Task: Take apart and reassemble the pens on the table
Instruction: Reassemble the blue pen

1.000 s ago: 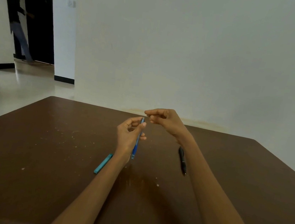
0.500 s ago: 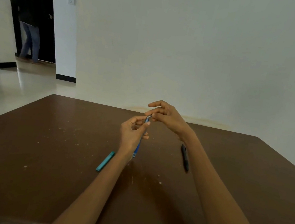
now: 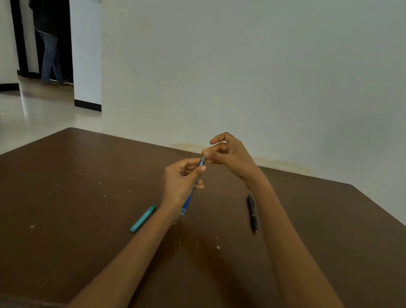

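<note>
The slim blue plastic pen (image 3: pixel 189 198) is up off the brown wooden table (image 3: pixel 61 213), gripped by the left hand (image 3: pixel 180 181) around its barrel while the right hand (image 3: pixel 230 154) pinches its top end. A teal pen cap (image 3: pixel 142 218) lies left of the arms, and a black pen (image 3: pixel 252 213) lies to the right.

My left hand (image 3: pixel 180 181) covers the middle of the blue pen (image 3: pixel 187 203), so I can't see how my fingers (image 3: pixel 201 168) sit on its barrel. The pen's far tip vanishes among the fingers of my right hand (image 3: pixel 232 157); what they pinch there is too small to tell. Both my forearms run off the near edge. The bench (image 3: pixel 60 226) is cut at left, right and near. The person in the far left doorway (image 3: pixel 48 40) is dark and blurred
</note>
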A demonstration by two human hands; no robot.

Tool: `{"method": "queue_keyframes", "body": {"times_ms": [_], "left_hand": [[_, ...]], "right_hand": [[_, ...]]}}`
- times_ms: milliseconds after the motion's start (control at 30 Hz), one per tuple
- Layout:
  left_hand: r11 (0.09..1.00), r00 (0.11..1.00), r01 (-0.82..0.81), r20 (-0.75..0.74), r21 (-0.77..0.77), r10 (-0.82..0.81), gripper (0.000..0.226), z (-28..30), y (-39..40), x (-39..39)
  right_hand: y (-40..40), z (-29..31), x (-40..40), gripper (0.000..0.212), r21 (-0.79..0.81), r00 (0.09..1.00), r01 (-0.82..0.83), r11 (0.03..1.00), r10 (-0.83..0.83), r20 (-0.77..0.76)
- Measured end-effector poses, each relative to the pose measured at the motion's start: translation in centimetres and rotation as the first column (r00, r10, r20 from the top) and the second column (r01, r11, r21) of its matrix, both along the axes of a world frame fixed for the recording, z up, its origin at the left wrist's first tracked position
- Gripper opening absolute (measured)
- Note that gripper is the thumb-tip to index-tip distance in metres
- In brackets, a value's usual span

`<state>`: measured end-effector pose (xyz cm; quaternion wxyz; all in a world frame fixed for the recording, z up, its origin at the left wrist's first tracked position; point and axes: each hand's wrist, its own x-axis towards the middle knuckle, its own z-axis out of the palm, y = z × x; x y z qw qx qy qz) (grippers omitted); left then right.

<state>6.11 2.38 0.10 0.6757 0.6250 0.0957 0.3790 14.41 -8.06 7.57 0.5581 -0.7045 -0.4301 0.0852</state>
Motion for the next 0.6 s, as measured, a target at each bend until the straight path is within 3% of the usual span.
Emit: {"method": "queue_keyframes", "body": {"times_ms": [300, 600], "left_hand": [[1.0, 0.998, 0.03, 0.05, -0.01, -0.029, 0.034, 0.08, -0.14, -0.05], [0.997, 0.998, -0.007, 0.056, 0.071, 0.004, 0.027, -0.2, 0.03, 0.11]], "right_hand": [[-0.37, -0.24, 0.37, 0.02, 0.017, 0.999, -0.015, 1.0, 0.016, -0.028], [0.26, -0.4, 0.3, 0.019, -0.022, 0.998, 0.057, 0.998, -0.056, 0.027]]}}
